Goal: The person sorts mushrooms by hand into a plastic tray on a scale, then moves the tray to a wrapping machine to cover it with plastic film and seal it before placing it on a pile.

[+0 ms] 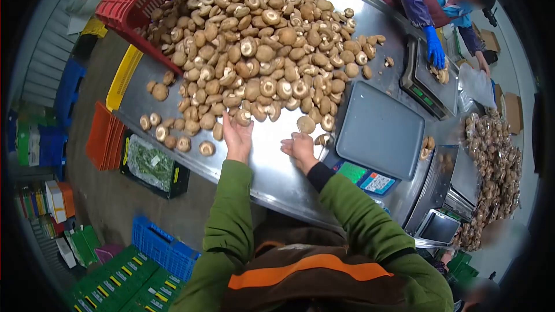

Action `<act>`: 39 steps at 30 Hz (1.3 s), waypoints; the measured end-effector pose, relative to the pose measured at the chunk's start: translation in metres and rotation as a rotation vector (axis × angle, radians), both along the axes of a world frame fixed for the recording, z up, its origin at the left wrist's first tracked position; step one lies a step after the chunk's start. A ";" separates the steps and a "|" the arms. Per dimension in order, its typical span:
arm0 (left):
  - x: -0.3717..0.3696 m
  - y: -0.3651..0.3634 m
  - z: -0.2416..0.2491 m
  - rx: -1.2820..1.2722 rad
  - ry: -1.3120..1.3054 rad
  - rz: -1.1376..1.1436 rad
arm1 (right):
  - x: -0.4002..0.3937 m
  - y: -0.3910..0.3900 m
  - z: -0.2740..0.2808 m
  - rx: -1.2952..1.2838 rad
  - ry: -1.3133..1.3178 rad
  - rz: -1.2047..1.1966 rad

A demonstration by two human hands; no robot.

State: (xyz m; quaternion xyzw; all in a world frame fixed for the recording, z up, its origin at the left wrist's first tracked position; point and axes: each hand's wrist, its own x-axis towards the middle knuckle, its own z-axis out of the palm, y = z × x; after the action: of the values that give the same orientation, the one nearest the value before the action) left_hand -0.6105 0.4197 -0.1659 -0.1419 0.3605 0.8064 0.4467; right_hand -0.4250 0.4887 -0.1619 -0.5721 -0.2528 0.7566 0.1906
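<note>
A large heap of brown shiitake mushrooms covers much of the metal table. At the heap's near edge, my left hand is turned palm up. Its fingers curl around a mushroom with the pale underside showing. My right hand hovers over bare metal to the right, fingers bent inward; whatever they hold, if anything, is hidden. Just beyond its knuckles is a brown mushroom cap. Beside it is another mushroom, close to the grey tray on a scale.
A red crate tips toward the heap at the left. Across the table, a person with a blue glove handles mushrooms on another scale. Bagged mushrooms pile up at the right. A black crate with a plastic-wrapped load is on the floor.
</note>
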 end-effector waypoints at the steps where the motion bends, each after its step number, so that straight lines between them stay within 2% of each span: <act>1: -0.012 0.016 -0.006 0.093 -0.047 -0.010 | -0.021 0.009 -0.014 0.093 0.010 -0.074; 2: -0.016 0.029 0.001 0.102 -0.052 -0.007 | -0.041 0.022 -0.020 0.189 0.019 -0.142; 4: -0.017 0.052 0.013 -0.052 0.062 -0.065 | -0.073 0.048 -0.025 0.227 -0.013 -0.183; 6: -0.015 0.064 0.010 -0.076 0.077 -0.049 | -0.086 0.074 -0.021 0.323 -0.063 -0.174; 8: -0.012 0.071 0.006 -0.226 0.404 -0.106 | -0.091 0.101 -0.029 0.447 -0.040 -0.073; 9: -0.008 0.071 0.002 -0.265 0.529 -0.086 | -0.085 0.111 -0.028 0.438 -0.019 0.004; 10: -0.005 0.072 0.006 -0.261 0.522 -0.085 | -0.079 0.111 -0.017 0.442 -0.026 0.006; 12: 0.004 0.070 0.023 -0.264 0.773 0.008 | -0.064 0.100 0.004 0.310 0.131 0.085; 14: 0.007 0.076 0.021 -0.251 0.694 0.045 | -0.051 0.090 0.001 0.226 0.116 0.135; 16: 0.001 0.081 0.016 -0.171 0.723 -0.055 | -0.048 0.088 0.003 0.182 0.227 0.083; 18: -0.001 0.077 0.019 -0.183 0.794 -0.036 | -0.042 0.083 0.009 0.164 0.266 0.056; 20: 0.002 0.064 0.041 -0.286 0.918 -0.027 | -0.031 0.072 0.019 0.232 0.187 0.047; 21: 0.004 0.058 0.050 -0.315 1.017 -0.083 | -0.023 0.069 0.025 0.234 0.210 0.087; 24: 0.014 0.045 0.065 -0.293 0.944 -0.154 | -0.005 0.057 0.057 0.281 0.127 0.051; 30: 0.064 0.043 0.106 -0.133 0.903 -0.180 | 0.045 0.049 0.101 0.327 0.186 0.029; 32: 0.081 0.053 0.113 -0.182 1.177 -0.282 | 0.069 0.052 0.113 0.366 0.183 0.020; 34: 0.108 0.067 0.126 -0.182 1.195 -0.346 | 0.097 0.058 0.121 0.364 0.178 -0.061; 36: 0.145 0.084 0.149 -0.120 1.207 -0.292 | 0.130 0.065 0.121 0.354 0.259 -0.120; 37: 0.159 0.093 0.150 -0.128 1.353 -0.275 | 0.146 0.068 0.123 0.358 0.267 -0.174; 39: 0.190 0.109 0.149 -0.074 1.432 -0.333 | 0.177 0.075 0.124 0.364 0.228 -0.229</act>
State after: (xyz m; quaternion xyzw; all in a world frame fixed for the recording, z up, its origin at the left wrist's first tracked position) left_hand -0.4210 0.5287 -0.0165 0.4609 0.6078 0.6104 0.2133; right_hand -0.2478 0.5633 -0.0381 -0.4639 -0.2956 0.7317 0.4024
